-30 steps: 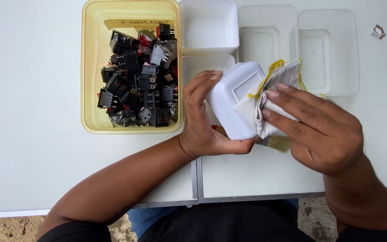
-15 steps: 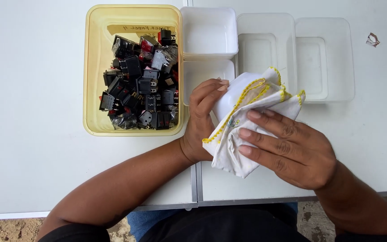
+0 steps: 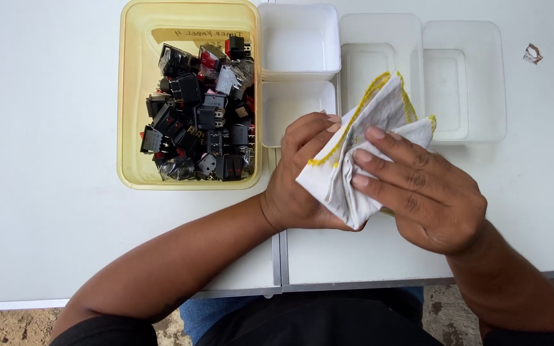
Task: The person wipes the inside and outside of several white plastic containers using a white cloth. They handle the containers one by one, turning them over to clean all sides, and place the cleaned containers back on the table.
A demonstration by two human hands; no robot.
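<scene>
Holding a white cloth w/ yellow stitched edging (image 3: 370, 154) between them, both hands sit near the middle of the white table (image 3: 40, 192), just in front of the containers. Left hand (image 3: 306, 176) is under and to the left of the cloth, fingers curled up round whatever is wrapped inside; that item is hidden by the fabric, so can't tell what it is. Right hand (image 3: 418, 192) lies on top from the right, fingers spread flat and pressing the cloth down toward the left palm. So the cloth is sandwiched: left hand below/left, right hand above/right, both touching it, neither nearer than the other. Cloth's long axis runs diagonally, from near-left by the left wrist to far-right, where a loose corner sticks out over the clear rectangular plastic tray (image 3: 379, 57). Fabric looks thin, crumpled, slightly greyed, folded in several layers, yellow hem showing along two edges. To the far left stands a translucent yellow plastic tub (image 3: 126, 102) full of small black rocker switches w/ red and grey bits (image 3: 200, 115), well apart from the hands. Just beyond the left hand's fingers are two small white square trays (image 3: 299, 45), then a second clear tray (image 3: 482, 77) further right. A tiny scrap (image 3: 533, 54) lies far right on the table.
</scene>
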